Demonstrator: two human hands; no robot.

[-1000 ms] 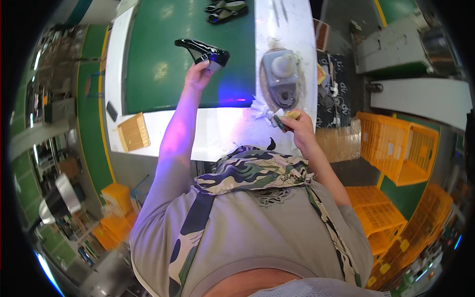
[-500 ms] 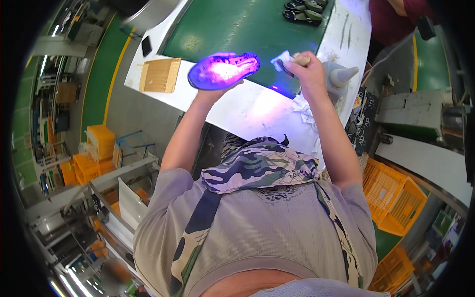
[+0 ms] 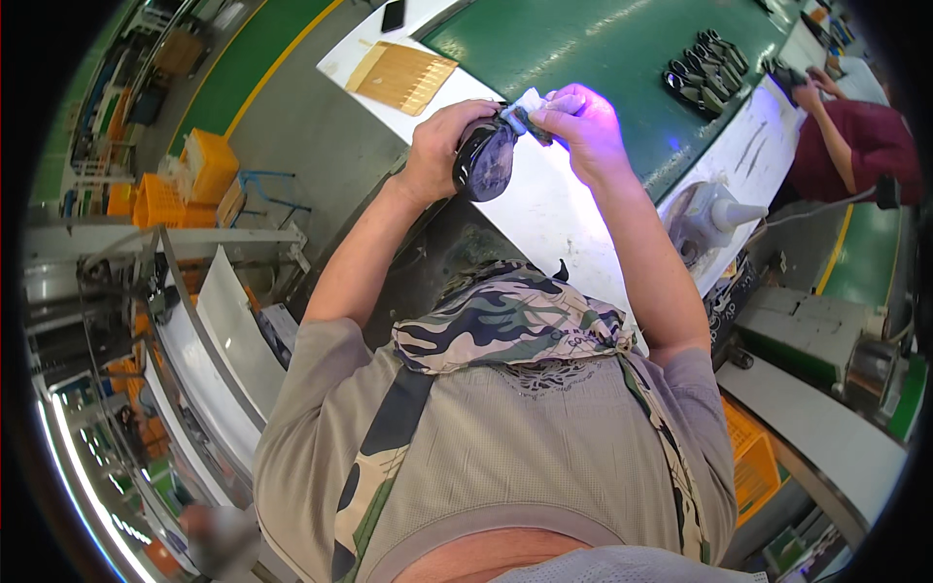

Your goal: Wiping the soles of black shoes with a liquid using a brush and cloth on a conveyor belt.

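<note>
A dark shoe (image 3: 485, 167) with a glossy black edge is held by my left hand (image 3: 433, 148), its fingers wrapped around the side. It is tilted, with one end pointing toward me and the far end partly hidden. My right hand (image 3: 589, 134) pinches a crumpled white and bluish cloth (image 3: 526, 105) and presses it against the far end of the shoe. A small dark piece shows under the right fingers, too hidden to name. Both hands are above the near edge of the white table (image 3: 530, 209), with violet light falling on the right hand.
A green conveyor belt (image 3: 564, 49) carries several dark shoes (image 3: 702, 76). Brown cardboard (image 3: 400, 78) and a black phone (image 3: 393, 15) lie at the left. A translucent bottle with a nozzle (image 3: 692, 222) stands beside my right forearm. At the right, a person in maroon (image 3: 855, 146) works.
The shoe has turned and tilted, out of the bright violet light. My right hand has moved left and brought the cloth onto it. The view has shifted, bringing more of the co-worker in.
</note>
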